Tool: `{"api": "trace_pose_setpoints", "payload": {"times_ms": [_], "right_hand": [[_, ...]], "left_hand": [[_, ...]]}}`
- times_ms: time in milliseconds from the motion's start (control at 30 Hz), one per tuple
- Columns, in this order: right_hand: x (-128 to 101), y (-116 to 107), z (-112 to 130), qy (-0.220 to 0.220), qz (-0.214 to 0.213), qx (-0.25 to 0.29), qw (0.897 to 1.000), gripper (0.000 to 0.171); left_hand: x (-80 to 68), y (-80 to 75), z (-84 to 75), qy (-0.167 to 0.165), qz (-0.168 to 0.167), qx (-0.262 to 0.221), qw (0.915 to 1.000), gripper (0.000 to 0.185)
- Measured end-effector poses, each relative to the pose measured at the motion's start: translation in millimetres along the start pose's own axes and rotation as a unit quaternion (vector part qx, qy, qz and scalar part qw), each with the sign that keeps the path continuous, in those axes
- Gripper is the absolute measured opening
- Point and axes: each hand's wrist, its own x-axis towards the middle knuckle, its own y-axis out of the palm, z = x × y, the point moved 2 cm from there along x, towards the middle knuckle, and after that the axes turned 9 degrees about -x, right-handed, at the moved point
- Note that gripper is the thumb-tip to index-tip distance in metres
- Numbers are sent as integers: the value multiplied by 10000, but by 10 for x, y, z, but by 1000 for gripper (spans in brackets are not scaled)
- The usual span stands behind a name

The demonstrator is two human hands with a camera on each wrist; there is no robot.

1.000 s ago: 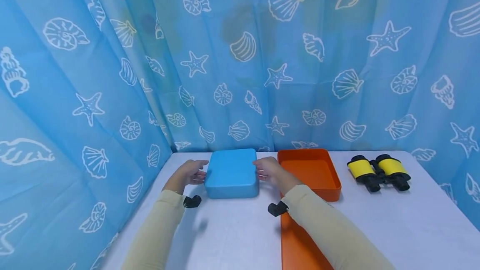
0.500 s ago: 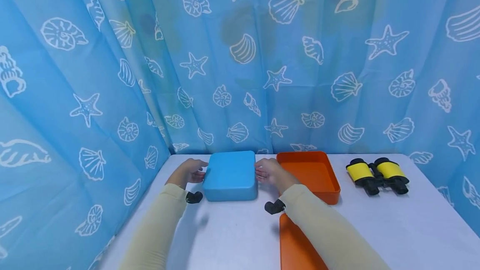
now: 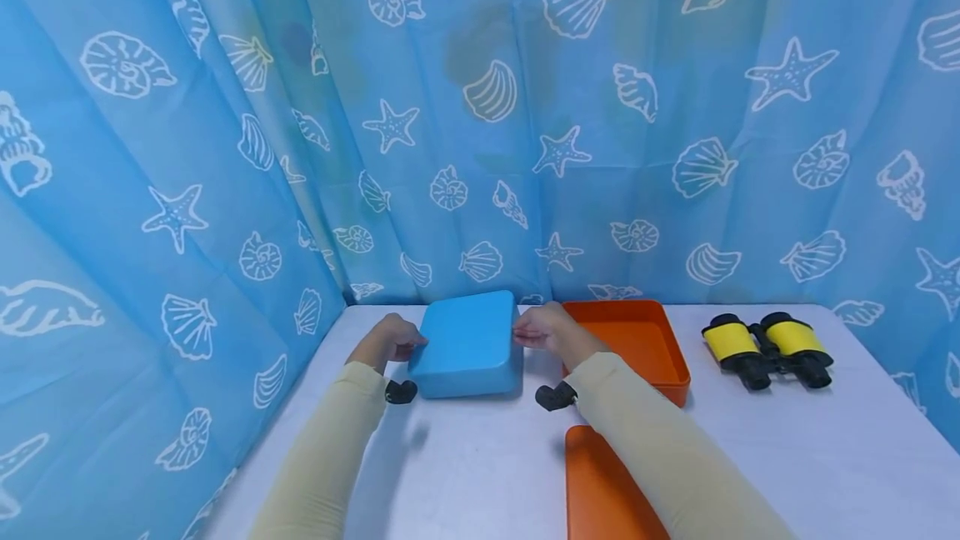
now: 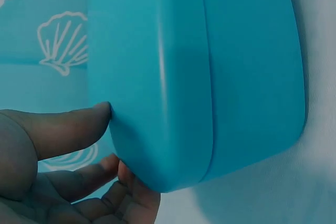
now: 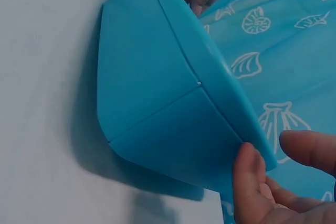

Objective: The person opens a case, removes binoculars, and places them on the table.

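The left hand (image 3: 392, 339) grips the left edge of the lidded blue box (image 3: 468, 343), thumb on the side wall and fingers curled under the rim, as the left wrist view shows; the right hand (image 3: 545, 327) pinches the opposite edge the same way, fingers (image 5: 249, 182) beneath and thumb above. The box sits at the back of the white table (image 3: 787, 448), near the seashell curtain (image 3: 480, 107), and appears tipped, its far side raised while the near edge rests on the tabletop. It looks like smooth, rigid plastic, probably light and somewhat slippery, so a hold low on the two short sides, below the lid seam, seems safest; gripping the lid alone might pull it off. Just beside the right hand stands an open orange box (image 3: 633, 340), its orange lid (image 3: 600, 486) lying flat nearer the person, partly under the right sleeve. Yellow and black binoculars (image 3: 768, 344) rest further right, well apart
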Motion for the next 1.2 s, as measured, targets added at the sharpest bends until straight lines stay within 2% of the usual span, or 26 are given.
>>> {"api": "trace_pose_setpoints", "payload": {"times_ms": [200, 333, 533, 767, 1033, 1200], "right_hand": [[-6, -39, 40, 121, 127, -172, 9997, 46], [-2, -81, -9, 239, 168, -286, 9992, 51], [36, -104, -90, 211, 251, -765, 9965, 51], [94, -112, -105, 123, 94, -1460, 9892, 50], [118, -88, -105, 253, 185, -1477, 9885, 61], [96, -73, -21, 147, 290, -1673, 9854, 67]], "left_hand": [[31, 38, -40, -62, -193, 40, 9998, 56], [53, 102, -70, 6, -190, 111, 9998, 61], [27, 155, -103, 14, -208, 286, 9994, 56], [-34, 124, -18, -21, 171, 167, 9997, 61], [-52, 67, 6, 43, 361, 33, 9993, 63], [-35, 39, -3, -10, 371, 81, 9993, 63]]}}
